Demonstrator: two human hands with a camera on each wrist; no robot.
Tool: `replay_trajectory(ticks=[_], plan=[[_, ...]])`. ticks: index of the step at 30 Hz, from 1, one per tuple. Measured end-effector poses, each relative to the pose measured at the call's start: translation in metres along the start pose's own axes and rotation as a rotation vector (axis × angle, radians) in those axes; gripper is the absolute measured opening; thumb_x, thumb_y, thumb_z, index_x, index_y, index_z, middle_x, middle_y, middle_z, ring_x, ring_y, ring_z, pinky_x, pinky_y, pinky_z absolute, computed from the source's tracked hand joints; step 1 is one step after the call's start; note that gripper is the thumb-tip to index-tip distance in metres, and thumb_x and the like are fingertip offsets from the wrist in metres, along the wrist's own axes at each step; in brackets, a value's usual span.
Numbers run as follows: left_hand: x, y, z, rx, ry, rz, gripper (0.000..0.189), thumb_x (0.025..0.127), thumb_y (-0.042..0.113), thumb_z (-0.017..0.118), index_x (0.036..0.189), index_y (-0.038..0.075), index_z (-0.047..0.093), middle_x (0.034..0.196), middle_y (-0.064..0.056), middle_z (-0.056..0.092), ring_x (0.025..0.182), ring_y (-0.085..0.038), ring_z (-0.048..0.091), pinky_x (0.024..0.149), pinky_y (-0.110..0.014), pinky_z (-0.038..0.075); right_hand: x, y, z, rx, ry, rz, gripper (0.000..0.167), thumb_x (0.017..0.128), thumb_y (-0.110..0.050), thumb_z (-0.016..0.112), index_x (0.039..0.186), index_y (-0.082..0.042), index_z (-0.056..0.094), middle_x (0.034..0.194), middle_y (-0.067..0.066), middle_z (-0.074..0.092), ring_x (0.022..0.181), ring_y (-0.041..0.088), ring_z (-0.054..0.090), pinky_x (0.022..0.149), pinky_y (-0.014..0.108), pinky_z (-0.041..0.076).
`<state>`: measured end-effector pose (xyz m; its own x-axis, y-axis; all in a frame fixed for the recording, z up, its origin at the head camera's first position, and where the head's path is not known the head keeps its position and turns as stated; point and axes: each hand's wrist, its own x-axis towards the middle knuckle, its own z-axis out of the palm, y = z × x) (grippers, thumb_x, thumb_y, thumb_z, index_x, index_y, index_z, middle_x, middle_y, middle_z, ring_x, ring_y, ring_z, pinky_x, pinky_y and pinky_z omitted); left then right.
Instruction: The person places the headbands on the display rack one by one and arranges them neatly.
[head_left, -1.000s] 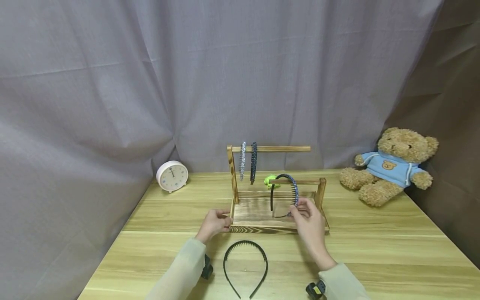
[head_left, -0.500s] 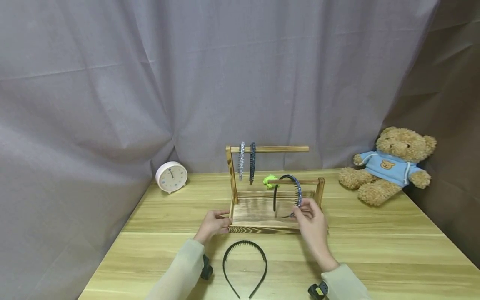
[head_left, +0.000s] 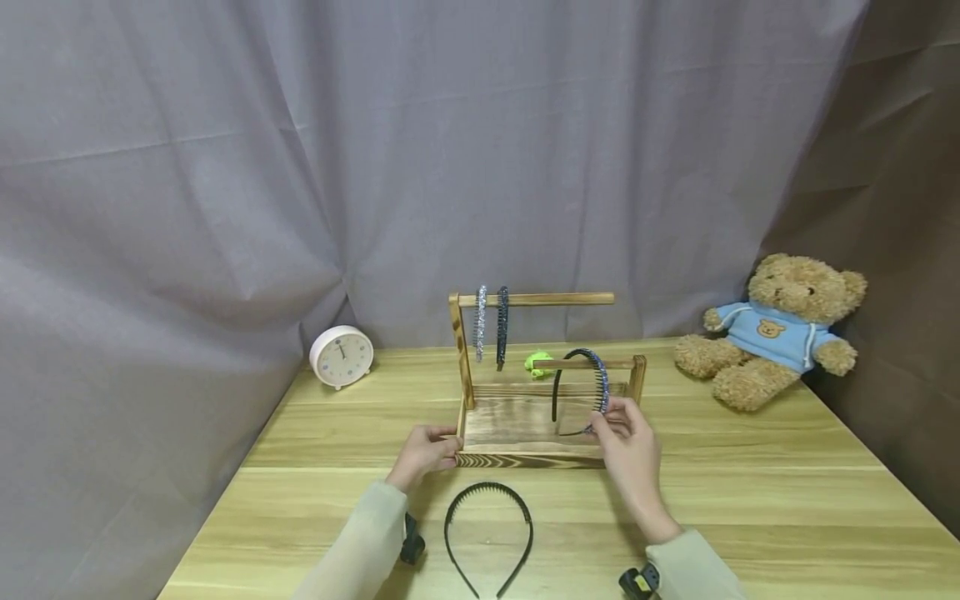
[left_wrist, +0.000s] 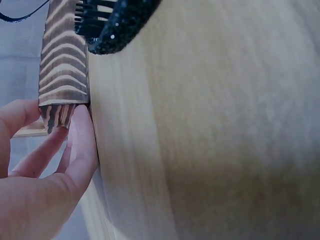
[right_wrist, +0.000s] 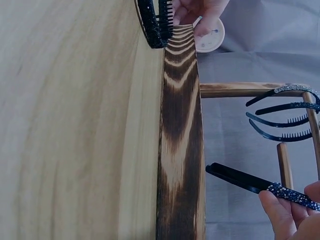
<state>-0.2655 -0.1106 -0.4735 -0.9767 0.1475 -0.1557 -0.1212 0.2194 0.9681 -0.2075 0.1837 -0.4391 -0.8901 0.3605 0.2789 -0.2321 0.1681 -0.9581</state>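
My right hand (head_left: pixel 630 458) pinches a blue glitter headband (head_left: pixel 603 383) by its lower side; the toothed band loops around the short lower bar (head_left: pixel 624 364) of a wooden display rack. In the right wrist view, fingers and thumb hold the glitter part of this headband (right_wrist: pixel 292 195), and its black end points towards the tray side. My left hand (head_left: pixel 422 457) grips the front left corner of the rack's tray (head_left: pixel 525 461), thumb and fingers on either side of the corner (left_wrist: pixel 64 92). On the long upper bar (head_left: pixel 562 299) hang a silver glitter headband (head_left: pixel 481 325) and a dark glitter one (head_left: pixel 502 325).
A black toothed headband (head_left: pixel 489 486) lies on the wooden table (head_left: pixel 750 500) between my forearms. At the back are a white round clock (head_left: pixel 342 358) on the left, a teddy bear (head_left: pixel 780 333) on the right, and a bright green object (head_left: pixel 537 364) behind the rack.
My right hand has slid the blue glitter headband a little to the right along the lower bar. The left hand keeps its grip on the tray corner.
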Motion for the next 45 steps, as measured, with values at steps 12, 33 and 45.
replay_trajectory(ticks=[12, 33, 45], plan=[[0.004, 0.000, 0.003, 0.087, 0.045, -0.018, 0.043, 0.090, 0.008, 0.063, 0.128, -0.012, 0.057, 0.104, -0.022, 0.070, 0.071, -0.014, 0.068, 0.070, -0.028, 0.063, 0.001, 0.001, -0.004, -0.026, 0.012, 0.019, 0.021, 0.093, -0.006, 0.065, 0.111, 0.001, 0.060, 0.104, 0.021, 0.066, 0.074, 0.004, 0.066, 0.067, 0.018, 0.060], [0.005, 0.000, 0.003, 0.107, 0.049, -0.027, 0.041, 0.092, 0.010, 0.062, 0.126, -0.014, 0.057, 0.105, -0.023, 0.070, 0.078, -0.021, 0.072, 0.071, -0.029, 0.063, 0.005, 0.006, -0.013, -0.092, 0.047, 0.012, 0.023, 0.093, -0.008, 0.065, 0.114, 0.001, 0.061, 0.103, 0.017, 0.067, 0.076, 0.000, 0.064, 0.064, 0.014, 0.058], [0.004, 0.000, 0.003, 0.097, 0.055, -0.048, 0.040, 0.093, 0.012, 0.063, 0.125, -0.012, 0.059, 0.106, -0.022, 0.069, 0.076, -0.018, 0.070, 0.071, -0.029, 0.063, 0.005, 0.006, -0.022, -0.142, 0.084, -0.013, 0.022, 0.093, -0.014, 0.067, 0.111, -0.002, 0.061, 0.105, 0.017, 0.068, 0.078, -0.006, 0.061, 0.067, 0.015, 0.058]])
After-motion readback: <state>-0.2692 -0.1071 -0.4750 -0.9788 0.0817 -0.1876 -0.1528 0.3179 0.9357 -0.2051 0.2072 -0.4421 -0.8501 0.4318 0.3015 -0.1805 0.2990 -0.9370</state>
